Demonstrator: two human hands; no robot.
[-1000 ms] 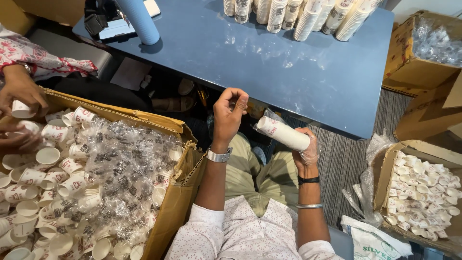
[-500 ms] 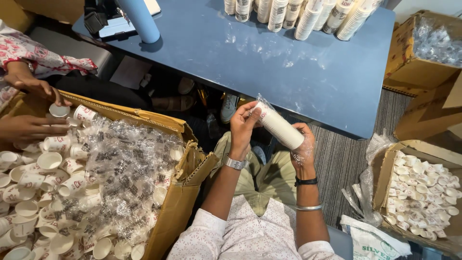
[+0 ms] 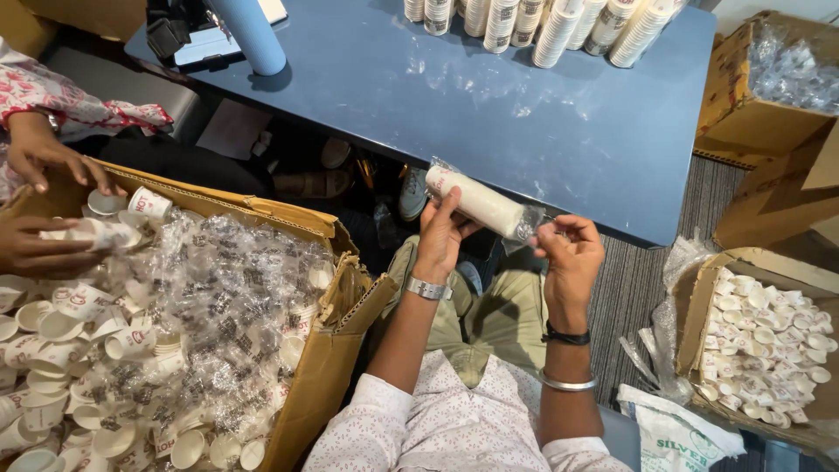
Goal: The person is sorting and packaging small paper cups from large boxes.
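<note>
The left hand (image 3: 443, 234) grips a plastic-sleeved stack of paper cups (image 3: 479, 203) held above the lap while the right hand (image 3: 570, 253) pinches, apparently twisting, its open end; finished stacks (image 3: 559, 22) line the bench (image 3: 489, 105), loose cups (image 3: 157, 350) remain.

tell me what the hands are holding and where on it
A plastic-wrapped stack of paper cups. The left hand grips its left end from below; the right hand pinches the wrap at its right end.

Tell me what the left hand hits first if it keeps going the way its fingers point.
The left hand already touches the wrapped cup stack; beyond it, probably the blue table's edge, though depth is unclear.
</note>
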